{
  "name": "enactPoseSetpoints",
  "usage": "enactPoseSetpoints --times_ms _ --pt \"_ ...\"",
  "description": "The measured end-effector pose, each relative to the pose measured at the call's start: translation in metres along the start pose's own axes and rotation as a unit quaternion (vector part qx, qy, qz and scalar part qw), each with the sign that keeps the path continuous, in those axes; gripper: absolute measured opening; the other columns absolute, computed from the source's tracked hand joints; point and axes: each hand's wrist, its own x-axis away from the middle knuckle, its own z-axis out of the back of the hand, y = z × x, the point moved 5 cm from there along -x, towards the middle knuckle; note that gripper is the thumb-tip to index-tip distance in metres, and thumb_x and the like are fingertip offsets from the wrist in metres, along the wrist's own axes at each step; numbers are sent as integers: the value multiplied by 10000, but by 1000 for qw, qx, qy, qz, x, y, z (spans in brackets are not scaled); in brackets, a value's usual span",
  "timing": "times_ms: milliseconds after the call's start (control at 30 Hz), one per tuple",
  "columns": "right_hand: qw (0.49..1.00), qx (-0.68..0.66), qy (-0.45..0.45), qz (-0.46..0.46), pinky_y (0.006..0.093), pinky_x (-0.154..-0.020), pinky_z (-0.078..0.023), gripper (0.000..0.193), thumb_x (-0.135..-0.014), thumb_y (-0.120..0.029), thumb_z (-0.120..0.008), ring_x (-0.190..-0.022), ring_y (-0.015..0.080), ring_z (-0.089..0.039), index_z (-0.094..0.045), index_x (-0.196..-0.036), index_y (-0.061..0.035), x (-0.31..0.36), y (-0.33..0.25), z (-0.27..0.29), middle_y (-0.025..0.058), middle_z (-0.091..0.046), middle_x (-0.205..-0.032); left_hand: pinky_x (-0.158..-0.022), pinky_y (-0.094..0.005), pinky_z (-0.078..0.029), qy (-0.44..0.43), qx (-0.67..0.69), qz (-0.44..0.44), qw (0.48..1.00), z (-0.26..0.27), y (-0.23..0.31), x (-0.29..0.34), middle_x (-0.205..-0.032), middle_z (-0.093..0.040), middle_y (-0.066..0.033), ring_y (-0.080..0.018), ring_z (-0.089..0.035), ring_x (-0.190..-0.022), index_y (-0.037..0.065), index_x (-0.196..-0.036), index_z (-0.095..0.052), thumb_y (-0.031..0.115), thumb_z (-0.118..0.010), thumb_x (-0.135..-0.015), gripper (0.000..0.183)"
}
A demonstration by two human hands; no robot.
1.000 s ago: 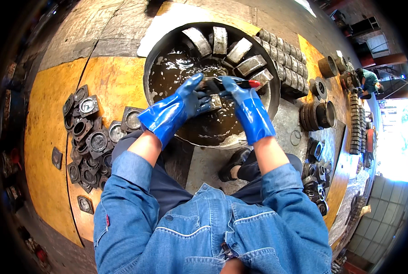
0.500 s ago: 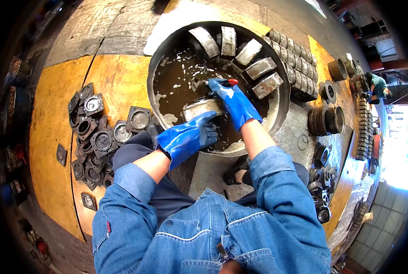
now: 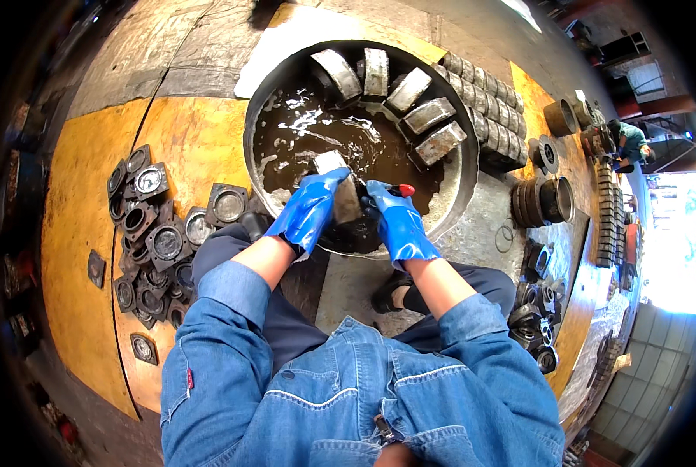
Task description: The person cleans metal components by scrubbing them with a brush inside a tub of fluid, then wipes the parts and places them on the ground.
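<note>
A round metal tub (image 3: 472,175) of murky brown liquid (image 3: 293,144) stands before me. Over its near side a curved metal block (image 3: 346,204) is tilted on end, wet and grey. My left hand (image 3: 310,206), in a blue rubber glove, grips the block's left side, fingers wrapped over its upper part. Close against the block's right side is my right hand (image 3: 398,224), also gloved in blue and closed round a tool with a red end (image 3: 403,190); the tool's working end is hidden. Several similar blocks (image 3: 428,115) lean along the tub's far right rim.
Stacked metal blocks (image 3: 496,132) stand right of the tub. Dark square parts with round openings (image 3: 169,241) lie heaped on the left boards; more ring-shaped parts (image 3: 546,198) sit at right. A person (image 3: 634,144) bends at the far right.
The metal block has turned from lying crosswise to standing lengthwise. My left hand has moved up onto its side; my right hand has come down from over the liquid to beside the block.
</note>
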Motion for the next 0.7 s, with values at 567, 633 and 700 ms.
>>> enactPoseSetpoints --times_ms 567,633,700 --pt "994 93 -34 -42 239 -629 -586 276 -985 -256 -710 -768 158 -738 -747 -1143 -32 -97 -64 48 95 -778 -1057 -668 -364 -530 -95 -73 167 979 -25 2 -33 -731 -713 -135 -198 -650 -698 -55 -953 -754 377 -765 -828 450" --pt "992 111 -17 -52 256 -729 -581 302 -1004 -251 -648 -879 174 -734 -748 -1165 -15 -94 -66 36 113 -774 -1090 -688 -375 -544 -86 -69 206 972 -22 -13 -34 -783 -743 -165 -228 -705 -735 -55 -974 -761 417 -779 -779 511" --pt "970 176 -142 91 273 -820 -549 355 -1015 -267 -600 -942 189 -715 -739 -1212 -6 -102 -59 42 123 -770 -1104 -690 -385 -546 -88 -87 217 968 -22 -15 -37 -792 -743 -175 -248 -710 -737 -54 -993 -765 423 -779 -780 522"
